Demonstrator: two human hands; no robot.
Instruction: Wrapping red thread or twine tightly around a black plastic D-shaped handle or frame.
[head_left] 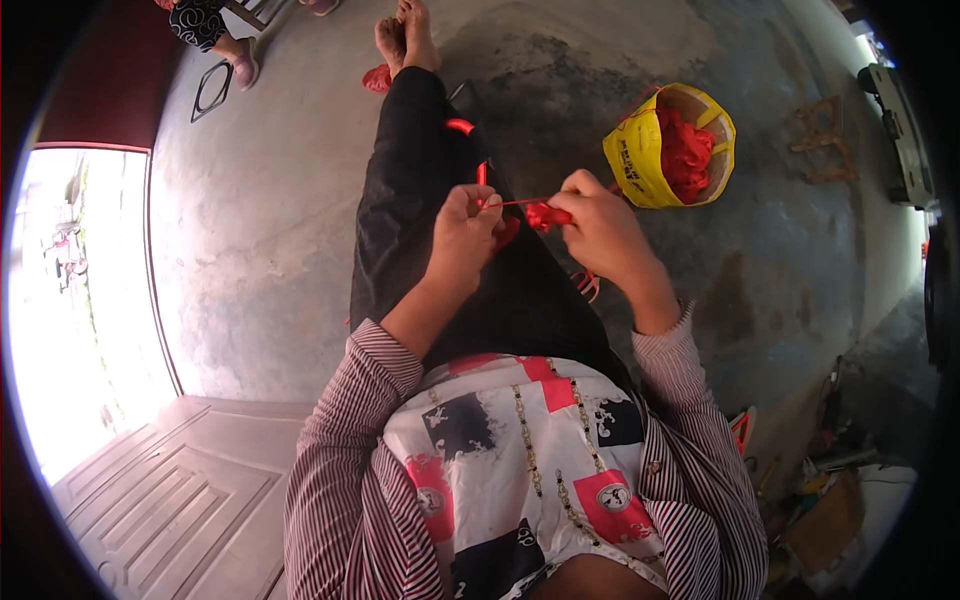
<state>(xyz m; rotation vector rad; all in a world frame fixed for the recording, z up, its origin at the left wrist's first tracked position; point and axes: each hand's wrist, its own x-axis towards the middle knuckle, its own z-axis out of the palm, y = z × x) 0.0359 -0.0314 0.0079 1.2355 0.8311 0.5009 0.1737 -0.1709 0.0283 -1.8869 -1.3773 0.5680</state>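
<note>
Above my dark trousers (410, 170), a thin red string (515, 203) runs taut between my two hands. My left hand (460, 235) is closed, pinching one end of the string between thumb and fingers. Closed around the other end is my right hand (608, 235), which also grips a shiny red crumpled bundle (545, 216). More red material (507, 233) shows beside my left fingers, partly hidden by them. A curved red piece (460, 126) and a straight red piece (482, 173) appear beyond the hands, near my leg; their kind is unclear.
To the right stands a yellow bag (640, 160) holding red shiny material (686, 155). Red scissor-like handles (587, 286) show by my right forearm. A red bundle (377, 78) lies beside my bare feet (408, 35). Another person's leg (232, 50) is at upper left, near a wooden frame (825, 140) opposite.
</note>
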